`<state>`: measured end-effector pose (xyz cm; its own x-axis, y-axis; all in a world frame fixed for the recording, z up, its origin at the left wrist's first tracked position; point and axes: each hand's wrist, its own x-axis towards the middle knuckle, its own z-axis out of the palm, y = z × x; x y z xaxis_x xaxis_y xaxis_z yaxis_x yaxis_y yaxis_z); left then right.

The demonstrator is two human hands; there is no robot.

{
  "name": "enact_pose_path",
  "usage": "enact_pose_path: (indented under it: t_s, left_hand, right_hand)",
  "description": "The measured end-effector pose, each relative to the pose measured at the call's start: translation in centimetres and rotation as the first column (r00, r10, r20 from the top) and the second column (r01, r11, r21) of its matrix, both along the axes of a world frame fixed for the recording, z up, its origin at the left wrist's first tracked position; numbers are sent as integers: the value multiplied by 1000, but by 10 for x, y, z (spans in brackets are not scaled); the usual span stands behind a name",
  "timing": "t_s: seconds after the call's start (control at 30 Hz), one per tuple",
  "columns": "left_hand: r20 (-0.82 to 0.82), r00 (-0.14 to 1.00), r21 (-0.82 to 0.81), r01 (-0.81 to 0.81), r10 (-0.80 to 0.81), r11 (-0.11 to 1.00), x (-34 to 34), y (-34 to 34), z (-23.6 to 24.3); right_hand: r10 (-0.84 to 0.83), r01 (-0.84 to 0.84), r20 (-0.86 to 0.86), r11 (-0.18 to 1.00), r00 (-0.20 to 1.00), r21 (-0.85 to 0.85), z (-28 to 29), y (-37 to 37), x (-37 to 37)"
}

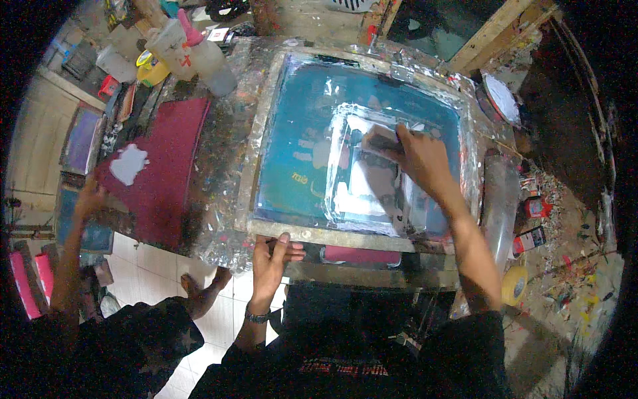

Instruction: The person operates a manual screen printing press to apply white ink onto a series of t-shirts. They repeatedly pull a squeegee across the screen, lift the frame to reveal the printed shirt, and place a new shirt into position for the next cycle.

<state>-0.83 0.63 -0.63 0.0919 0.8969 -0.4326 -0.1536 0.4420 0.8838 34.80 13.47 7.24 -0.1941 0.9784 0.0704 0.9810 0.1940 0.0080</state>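
Observation:
My right hand (419, 149) grips a dark squeegee (377, 141) over a teal printing screen (289, 133), inside a white ink-smeared rectangle at its middle. My left hand (276, 256) holds the front bar of the screen's frame (332, 236), thumb near its upper edge. Below that bar a strip of maroon material (362, 255) shows. To the left lies maroon fabric (174, 153) with a white printed shape (129, 163). The screen sits on a paint-spattered worktable (222, 133).
A co-worker's hand (92, 196) is at the maroon fabric's left edge. Jugs (212, 70) and a yellow tub (151, 66) stand back left. At right are a round container (498, 100), a clear roll (498, 199), a red can (536, 207) and a yellow tape roll (515, 282). Tiled floor (139, 263) shows lower left.

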Motion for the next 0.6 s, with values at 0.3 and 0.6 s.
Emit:
enact_pose_path:
  t_s: [0.3,0.6]
  left_hand:
    - [-40,999,19,-8,9,1000,2,-6,-11]
    - [-10,999,40,-46,47,998,2,0,-14]
  right_hand:
    - [-112,102,-88,989,990,-112,3,-116,-73]
    - [50,-437,-619,753,784,-492,-14,-1,-20]
